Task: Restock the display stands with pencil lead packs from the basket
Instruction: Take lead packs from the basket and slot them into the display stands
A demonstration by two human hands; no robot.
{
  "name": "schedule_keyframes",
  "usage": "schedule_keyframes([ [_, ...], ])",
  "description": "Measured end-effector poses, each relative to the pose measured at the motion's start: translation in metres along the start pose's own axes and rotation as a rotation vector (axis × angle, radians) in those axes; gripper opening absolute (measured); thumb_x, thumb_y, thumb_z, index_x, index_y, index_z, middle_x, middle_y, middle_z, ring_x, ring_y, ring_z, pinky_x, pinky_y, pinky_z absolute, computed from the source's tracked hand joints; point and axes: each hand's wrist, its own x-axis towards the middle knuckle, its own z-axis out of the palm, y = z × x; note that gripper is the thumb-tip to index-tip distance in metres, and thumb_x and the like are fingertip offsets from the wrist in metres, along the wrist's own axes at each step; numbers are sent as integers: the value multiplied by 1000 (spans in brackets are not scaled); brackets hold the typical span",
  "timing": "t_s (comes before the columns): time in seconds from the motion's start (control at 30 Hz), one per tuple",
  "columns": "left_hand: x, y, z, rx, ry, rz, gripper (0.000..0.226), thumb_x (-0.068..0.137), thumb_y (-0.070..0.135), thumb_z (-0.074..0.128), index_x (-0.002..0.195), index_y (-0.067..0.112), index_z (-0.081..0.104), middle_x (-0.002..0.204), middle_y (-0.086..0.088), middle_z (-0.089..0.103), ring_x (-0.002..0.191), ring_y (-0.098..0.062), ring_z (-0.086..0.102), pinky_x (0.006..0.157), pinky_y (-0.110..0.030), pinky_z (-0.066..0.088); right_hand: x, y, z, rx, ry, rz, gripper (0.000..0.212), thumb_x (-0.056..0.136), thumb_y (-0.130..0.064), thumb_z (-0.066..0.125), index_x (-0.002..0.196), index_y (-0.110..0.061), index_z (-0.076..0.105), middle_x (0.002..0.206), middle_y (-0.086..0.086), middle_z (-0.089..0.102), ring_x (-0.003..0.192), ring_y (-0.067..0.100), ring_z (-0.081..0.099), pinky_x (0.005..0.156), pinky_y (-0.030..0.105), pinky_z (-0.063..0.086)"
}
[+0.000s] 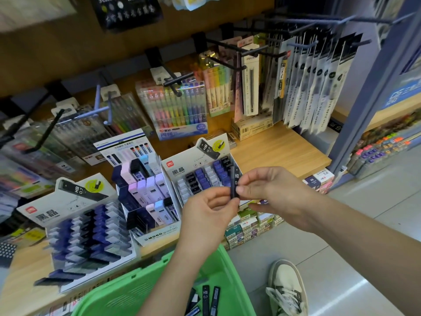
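A wooden shelf [280, 147] ran across the view, with grey floor [369, 224] to its right. Below the shelf's front edge stood a green basket [136, 290], its rim near the bottom of the frame.

Three stands sat side by side on the shelf. The left stand [75, 224] held rows of blue, black and white packs lying on a slope. The middle stand [148, 195] held taller pink, lilac, blue and black cases upright in tiers. The right stand [200, 176] held shorter rows of white, black and blue packs. Behind them, black hooks [227, 49] carried a marker set [175, 106] and long refill cards [319, 83].

Both forearms reached up over the basket. The left hand [205, 215] pinched the lower end of a black pack [234, 182] between thumb and forefinger, the other fingers curled. The right hand [273, 190] pinched the same pack from the other side, thumb near its lower half and fingers higher up. The pack stood nearly upright in the air, just in front of the right stand and above the shelf's edge, its "HB" print facing the camera.

A pale shoe [287, 288] rested on the floor beside the basket. Several loose packs [206, 299] lay in the basket's bottom.
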Motion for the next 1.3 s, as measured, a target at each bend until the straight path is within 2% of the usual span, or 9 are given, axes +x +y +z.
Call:
schedule_keyframes([
  [0.17, 6, -5, -5, 259, 50, 81, 19, 79, 21, 77, 88, 37, 72, 78, 10, 66, 68, 1, 58, 64, -14, 49, 3, 2, 5, -52, 8, -18, 19, 82, -2, 76, 91, -10, 61, 73, 4, 72, 66, 16, 68, 68, 32, 59],
  [0.3, 21, -1, -15, -45, -16, -57, 22, 83, 15, 73, 98, 30, 68, 75, 5, 69, 65, -12, 66, 65, -26, 57, 7, 2, 6, -161, 14, -72, 21, 80, 6, 75, 87, -10, 62, 66, 1, 68, 60, 12, 63, 64, 31, 56],
  [0.4, 33, 2, -17, -47, -61, -19, 19, 84, 13, 72, 94, 29, 71, 72, 2, 72, 63, -14, 68, 63, -25, 57, 8, 3, 4, -281, 23, -91, 18, 82, 2, 74, 87, -13, 64, 70, 1, 69, 60, 6, 60, 62, 21, 48],
  [0.53, 61, -6, -19, 105, 12, 32, 19, 83, 10, 73, 88, 28, 70, 74, 1, 74, 73, -14, 72, 73, -32, 58, 13, 4, -15, -208, 185, -61, 17, 88, 4, 63, 91, -12, 67, 88, 11, 69, 74, 20, 57, 68, 32, 49],
  [0.73, 92, -36, 5, 533, 72, 161, 23, 88, 22, 68, 110, 22, 72, 88, 6, 71, 59, 10, 56, 55, -3, 43, 28, 1, -42, -71, 296, 15, 13, 92, 0, 60, 93, -13, 63, 94, 12, 64, 78, 19, 64, 59, 26, 53],
  [0.87, 100, -48, 20, 644, 56, 185, 23, 88, 20, 68, 111, 21, 71, 92, 1, 72, 66, -4, 62, 69, -18, 53, 46, 6, -42, -137, 233, 93, 14, 93, -1, 57, 96, -14, 62, 97, 10, 63, 81, 20, 65, 57, 25, 53],
  [0.97, 101, -52, 25, 633, 39, 169, 21, 88, 19, 68, 108, 21, 70, 79, 9, 64, 62, -7, 63, 66, -30, 59, 61, 14, -44, -257, 244, 113, 13, 95, -3, 55, 96, -14, 60, 97, 9, 61, 84, 19, 64, 57, 24, 54],
  [1.17, 105, -53, 31, 693, -8, 289, 20, 85, 21, 70, 105, 21, 71, 74, 13, 58, 72, -10, 61, 76, -28, 56, 82, 58, -37, -413, 158, 234, 31, 93, 1, 54, 122, -11, 56, 89, 15, 58, 76, 27, 55, 68, 33, 50],
  [1.3, 106, -57, 32, 688, 15, 368, 17, 85, 18, 70, 100, 23, 70, 77, 6, 65, 71, -12, 62, 71, -29, 56, 96, 74, -26, -401, 191, 165, 22, 91, -10, 66, 111, -16, 60, 84, 13, 63, 70, 25, 62, 77, 40, 60],
])
